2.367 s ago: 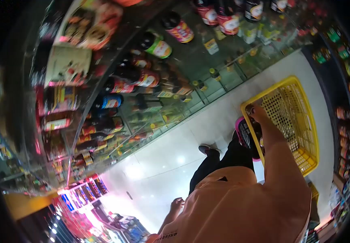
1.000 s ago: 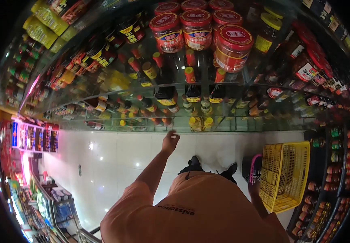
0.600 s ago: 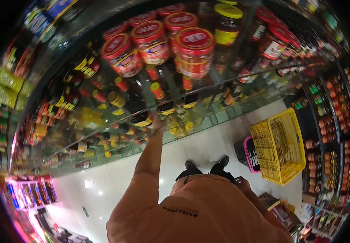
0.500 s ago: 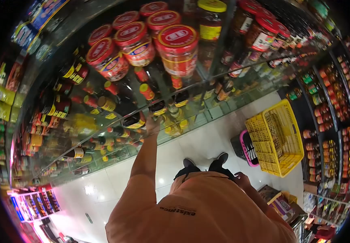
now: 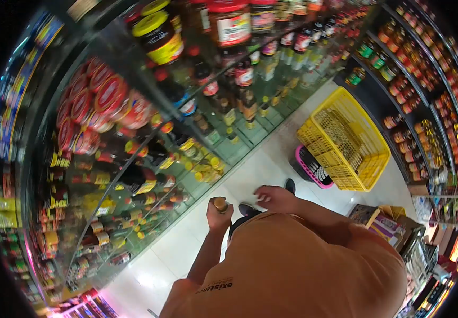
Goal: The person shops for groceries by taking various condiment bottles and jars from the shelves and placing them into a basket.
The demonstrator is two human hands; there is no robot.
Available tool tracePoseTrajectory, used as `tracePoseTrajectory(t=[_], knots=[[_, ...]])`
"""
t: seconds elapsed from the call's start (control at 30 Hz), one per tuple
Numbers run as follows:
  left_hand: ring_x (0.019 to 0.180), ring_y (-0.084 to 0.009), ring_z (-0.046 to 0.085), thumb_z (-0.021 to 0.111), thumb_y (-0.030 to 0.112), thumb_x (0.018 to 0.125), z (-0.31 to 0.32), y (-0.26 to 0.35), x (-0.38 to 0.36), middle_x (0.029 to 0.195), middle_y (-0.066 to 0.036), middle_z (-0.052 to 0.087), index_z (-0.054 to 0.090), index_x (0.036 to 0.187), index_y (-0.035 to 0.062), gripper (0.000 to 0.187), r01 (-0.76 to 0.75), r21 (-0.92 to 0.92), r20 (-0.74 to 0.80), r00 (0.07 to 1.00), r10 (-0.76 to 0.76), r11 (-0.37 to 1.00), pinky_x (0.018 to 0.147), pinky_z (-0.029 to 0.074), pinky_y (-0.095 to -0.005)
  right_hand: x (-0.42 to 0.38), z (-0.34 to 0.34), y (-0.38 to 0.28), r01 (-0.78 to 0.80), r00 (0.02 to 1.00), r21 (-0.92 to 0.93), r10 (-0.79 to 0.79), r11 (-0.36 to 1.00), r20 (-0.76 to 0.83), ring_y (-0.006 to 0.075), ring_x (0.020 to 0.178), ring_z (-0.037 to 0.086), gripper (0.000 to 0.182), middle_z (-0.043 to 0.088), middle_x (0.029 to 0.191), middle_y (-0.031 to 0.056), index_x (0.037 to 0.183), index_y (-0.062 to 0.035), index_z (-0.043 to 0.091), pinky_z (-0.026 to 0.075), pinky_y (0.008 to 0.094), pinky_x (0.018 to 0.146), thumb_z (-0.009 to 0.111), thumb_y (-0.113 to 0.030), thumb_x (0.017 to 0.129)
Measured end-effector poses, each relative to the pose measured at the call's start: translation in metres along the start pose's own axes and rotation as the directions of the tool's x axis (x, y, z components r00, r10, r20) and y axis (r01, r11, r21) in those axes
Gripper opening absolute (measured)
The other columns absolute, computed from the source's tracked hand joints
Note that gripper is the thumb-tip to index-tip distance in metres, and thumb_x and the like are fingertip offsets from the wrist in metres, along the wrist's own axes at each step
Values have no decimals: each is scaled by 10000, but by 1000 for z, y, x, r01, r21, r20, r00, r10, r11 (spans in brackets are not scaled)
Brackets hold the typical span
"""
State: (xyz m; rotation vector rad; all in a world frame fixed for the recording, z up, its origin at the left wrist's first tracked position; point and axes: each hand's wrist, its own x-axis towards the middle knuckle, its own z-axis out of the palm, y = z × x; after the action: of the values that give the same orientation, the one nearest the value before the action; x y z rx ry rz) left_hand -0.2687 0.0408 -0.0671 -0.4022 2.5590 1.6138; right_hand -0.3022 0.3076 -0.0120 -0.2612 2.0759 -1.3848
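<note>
My left hand [image 5: 219,214] is wrapped round a small bottle [image 5: 220,204] with a brownish-gold cap, seen from above in front of my body; its label is hidden. To the right, my right hand [image 5: 272,198] hangs with its fingers apart and nothing in them, close to my waist. Glass shelves [image 5: 250,140] ahead and to the left carry bottles and jars. Red-lidded jars [image 5: 111,95] stand on the upper left shelf, and a yellow-lidded jar [image 5: 157,34] is near the top.
A large yellow crate [image 5: 366,180] rests to the right over a dark basket with a pink rim [image 5: 316,177]. Behind it, dark racks [image 5: 425,100] hold rows of jars. Cardboard boxes [image 5: 382,225] are at the lower right.
My left hand has come back from the shelf and now holds a bottle in front of me. My right hand has moved inward and up. The view has turned to the right.
</note>
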Motion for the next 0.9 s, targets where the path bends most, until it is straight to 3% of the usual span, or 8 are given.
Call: tracePoseTrajectory(t=[0.07, 0.17, 0.27, 0.4, 0.63, 0.73, 0.8, 0.9], knots=[[895, -313, 648, 767, 139, 758, 26, 15, -2, 983, -143, 650, 569, 1091, 34, 402, -43, 17, 87, 995, 42, 999, 809, 527, -419, -6, -6, -40, 126, 992, 51, -125, 991, -12, 321, 987, 665, 552, 655, 1114, 201, 1256, -43, 552, 535, 386, 843, 723, -391, 863], [912, -385, 622, 756, 131, 760, 68, 76, -4, 1018, -170, 628, 506, 1219, 13, 535, -450, 136, 26, 892, 450, 883, 818, 509, -478, -21, -26, -59, 182, 970, -128, -199, 975, -139, 314, 972, 667, 536, 664, 1064, 175, 1246, -58, 533, 541, 402, 803, 758, -334, 845], [958, -377, 608, 762, 129, 757, 103, 111, -6, 1045, -173, 627, 470, 1306, -30, 641, -393, 170, 156, 916, 369, 904, 865, 492, -473, -43, -58, -46, 69, 957, -201, -122, 977, -263, 377, 948, 661, 522, 671, 1027, 185, 1193, -72, 541, 532, 424, 797, 768, -362, 823], [993, -343, 639, 779, 143, 781, 152, 150, -8, 1153, -211, 624, 401, 1358, -135, 743, -648, 255, 357, 753, 552, 718, 869, 510, -427, -80, -118, -14, 92, 940, -89, -115, 992, -320, 363, 891, 673, 494, 683, 965, 169, 1134, -80, 567, 531, 407, 761, 788, -368, 799], [1270, -422, 475, 759, 194, 806, 240, 206, -6, 1363, -256, 511, 448, 1385, -24, 694, -636, 171, 535, 701, 471, 752, 1067, 396, -474, -171, -262, 61, 143, 854, 31, -107, 989, -509, 306, 741, 665, 384, 668, 809, 159, 969, -64, 631, 521, 399, 697, 807, -305, 727], [1090, -306, 637, 705, 169, 876, 253, 154, 5, 1153, -158, 669, 473, 1396, 25, 588, -574, 305, 509, 773, 379, 760, 967, 493, -431, -213, -325, 112, -125, 771, -23, 82, 992, -631, 320, 786, 684, 404, 690, 837, 173, 934, -64, 643, 536, 422, 719, 841, -297, 670], [968, -247, 690, 680, 164, 904, 254, 118, 6, 1042, -121, 709, 497, 1385, 53, 527, -303, 336, 500, 860, 104, 891, 885, 534, -386, -239, -359, 147, -141, 694, -23, 82, 990, -716, 326, 805, 690, 419, 697, 841, 160, 941, -63, 643, 543, 426, 737, 854, -290, 659], [896, -240, 705, 662, 179, 917, 249, 62, -8, 979, -127, 719, 531, 1345, 47, 466, -212, 415, 464, 886, -5, 885, 832, 546, -364, -257, -393, 199, -281, 602, 12, 186, 960, -777, 348, 837, 683, 362, 699, 878, 150, 955, -67, 649, 541, 416, 758, 824, -251, 698]])
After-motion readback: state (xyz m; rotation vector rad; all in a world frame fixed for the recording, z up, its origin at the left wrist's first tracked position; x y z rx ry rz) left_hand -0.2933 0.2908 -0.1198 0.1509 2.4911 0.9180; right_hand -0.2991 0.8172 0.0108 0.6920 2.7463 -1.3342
